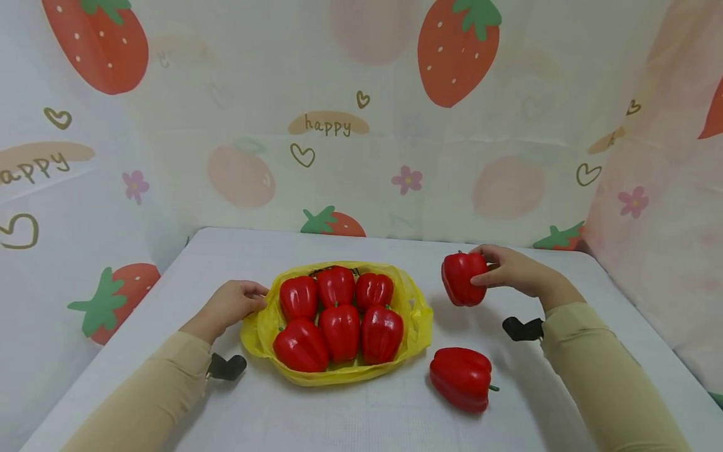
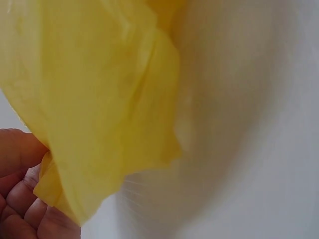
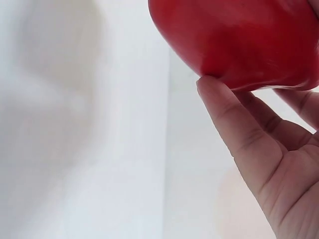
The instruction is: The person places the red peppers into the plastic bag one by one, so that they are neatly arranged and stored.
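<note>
A yellow plastic bag (image 1: 419, 320) lies spread open on the table with several red bell peppers (image 1: 339, 331) inside it in two rows. My left hand (image 1: 230, 306) pinches the bag's left edge; in the left wrist view the thumb and fingers (image 2: 20, 152) grip a fold of the yellow plastic (image 2: 109, 99). To the right of the bag, my right hand (image 1: 511, 271) holds another red bell pepper (image 1: 460, 279) above the table, its shadow falling below. Thumb and fingertips press on the pepper (image 3: 239, 40) in the right wrist view.
One more red bell pepper (image 1: 462, 379) lies on its side on the white table (image 1: 350, 420), right of the bag's front, its green stem pointing right. Fabric printed with strawberries (image 1: 460, 53) hangs behind the table and along both sides.
</note>
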Motion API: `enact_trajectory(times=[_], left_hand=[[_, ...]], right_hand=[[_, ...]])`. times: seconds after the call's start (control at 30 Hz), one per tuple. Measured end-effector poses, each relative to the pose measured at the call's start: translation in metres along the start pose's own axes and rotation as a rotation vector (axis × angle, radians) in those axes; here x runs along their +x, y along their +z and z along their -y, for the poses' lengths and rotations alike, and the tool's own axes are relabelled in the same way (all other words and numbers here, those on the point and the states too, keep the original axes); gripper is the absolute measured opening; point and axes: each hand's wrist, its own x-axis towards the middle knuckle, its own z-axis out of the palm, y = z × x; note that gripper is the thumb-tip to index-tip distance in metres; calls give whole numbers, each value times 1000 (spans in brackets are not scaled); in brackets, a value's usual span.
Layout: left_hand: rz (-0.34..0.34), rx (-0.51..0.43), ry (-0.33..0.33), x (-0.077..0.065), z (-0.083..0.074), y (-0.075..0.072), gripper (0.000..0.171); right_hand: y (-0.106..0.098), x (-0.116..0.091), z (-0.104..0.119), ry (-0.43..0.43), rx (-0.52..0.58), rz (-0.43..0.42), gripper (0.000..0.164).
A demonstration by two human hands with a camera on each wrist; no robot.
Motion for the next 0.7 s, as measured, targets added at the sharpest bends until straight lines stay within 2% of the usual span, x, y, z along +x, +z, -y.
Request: enact_trajectory(times=[0.17,0.4,0.7], left_hand=[[-2,6,0,-1,-1,-1,30],[-1,2,0,-2,-1,-1,30],[0,3,-1,-1,2,0,30]], right_hand=[[3,5,23,-30,7,15,61],[12,18,53,-74,-14,47,59],[36,35,89,-131,4,111,56]])
